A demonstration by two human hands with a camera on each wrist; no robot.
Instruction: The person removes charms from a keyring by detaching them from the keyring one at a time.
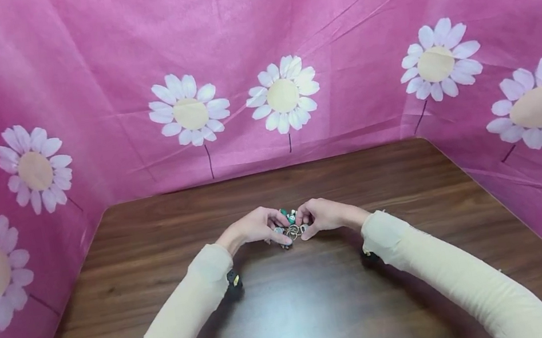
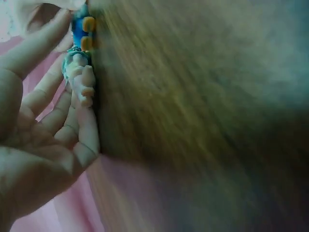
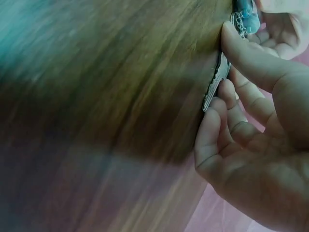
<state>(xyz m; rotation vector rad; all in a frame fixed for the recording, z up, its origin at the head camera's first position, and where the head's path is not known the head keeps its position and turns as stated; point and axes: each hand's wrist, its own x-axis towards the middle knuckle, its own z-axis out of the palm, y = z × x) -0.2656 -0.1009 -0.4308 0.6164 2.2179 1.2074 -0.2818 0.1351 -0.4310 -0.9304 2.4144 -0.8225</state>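
Observation:
A bunch of keys on metal rings (image 1: 292, 232) with small figurine charms lies on the wooden table between both hands. My left hand (image 1: 260, 225) pinches its charms from the left, thumb in front and fingers behind. In the left wrist view a blue and orange charm (image 2: 85, 34) hangs by the thumb tip, and a pale figurine charm (image 2: 79, 75) with green rests along the fingers. From the right, my right hand (image 1: 326, 214) pinches a silver key (image 3: 218, 79), its toothed blade pointing towards the little finger. A green and white charm (image 1: 291, 216) shows between the hands.
The brown wooden table (image 1: 292, 316) reaches out on all sides of the hands. A pink cloth (image 1: 346, 2) printed with white daisies stands behind it and along both sides. A dark wrist strap piece (image 1: 233, 280) hangs under the left sleeve.

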